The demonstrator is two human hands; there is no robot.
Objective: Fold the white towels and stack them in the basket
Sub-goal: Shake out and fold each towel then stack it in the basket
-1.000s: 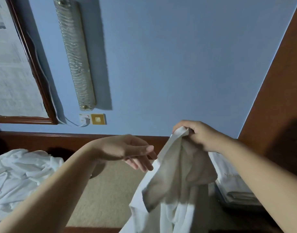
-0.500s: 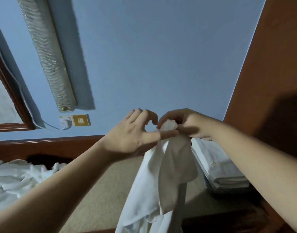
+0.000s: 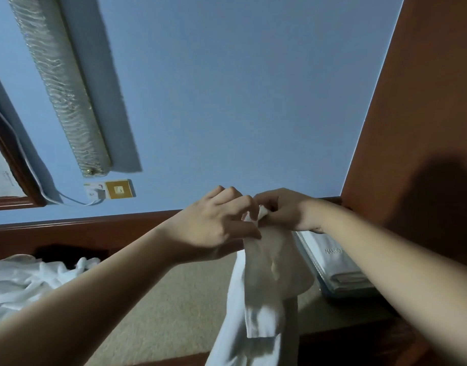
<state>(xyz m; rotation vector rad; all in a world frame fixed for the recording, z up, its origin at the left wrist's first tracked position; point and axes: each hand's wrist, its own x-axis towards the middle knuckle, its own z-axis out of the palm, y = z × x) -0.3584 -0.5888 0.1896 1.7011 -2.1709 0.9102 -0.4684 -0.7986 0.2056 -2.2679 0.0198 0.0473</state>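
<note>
Loose white towels [image 3: 23, 281] heaped at 8 o'clock, wall lamp [image 3: 60, 83] at 10. At centre, left hand [image 3: 216, 223] and right hand [image 3: 285, 210], each grip pinching hanging towel [image 3: 264, 286] at its top. Folded towels [image 3: 335, 262] in basket [image 3: 340, 290] at 4, beside wooden panel [image 3: 425, 101].

A single head-worn wide-angle view looks forward from close behind the person's raised forearms, tilted so the blue wall [image 3: 240, 101] fills the upper frame — the left hand [image 3: 214, 225] and right hand [image 3: 285, 210] meet near centre. Beige carpet [image 3: 161, 299] lies below, a wooden panel [image 3: 425, 101] at right.
</note>
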